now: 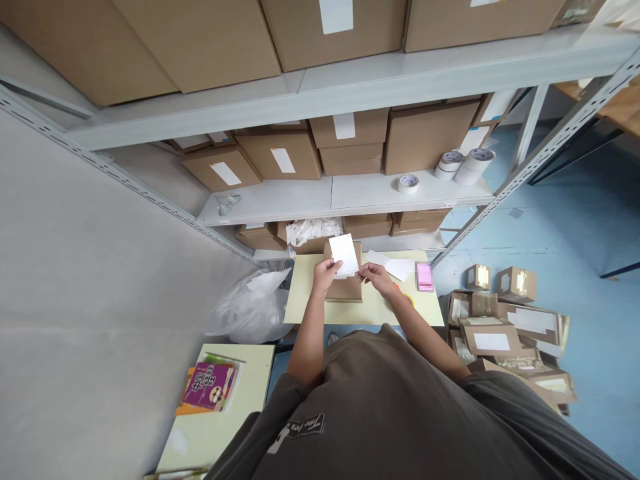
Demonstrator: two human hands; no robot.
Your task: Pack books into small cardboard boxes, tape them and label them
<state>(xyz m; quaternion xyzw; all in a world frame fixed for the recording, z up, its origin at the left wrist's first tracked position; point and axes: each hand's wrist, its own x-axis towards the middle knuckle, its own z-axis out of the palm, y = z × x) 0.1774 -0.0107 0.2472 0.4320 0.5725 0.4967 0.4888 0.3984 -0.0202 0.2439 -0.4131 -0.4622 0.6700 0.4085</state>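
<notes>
My left hand point(326, 273) is closed on a white paper label point(344, 252), thumb over its lower left edge. The label is held above a brown cardboard box point(345, 291) that lies on a pale yellow table point(305, 297). At the label's lower right corner, the fingers of my right hand point(376, 276) are pinched together. Whether they grip the label's edge or something small is too fine to tell. White paper sheets point(400, 268) lie just beyond my right hand. Partly hidden by my right forearm is a yellow and orange item point(410, 299).
A pink-screened phone point(425, 277) lies at the table's right. Ahead, a metal shelf point(300, 197) bears cardboard boxes point(277, 157) and tape rolls point(409, 183). Parcels point(493, 337) are heaped on the floor at right. A plastic bag point(250, 310) and a side table point(240, 400) stand left.
</notes>
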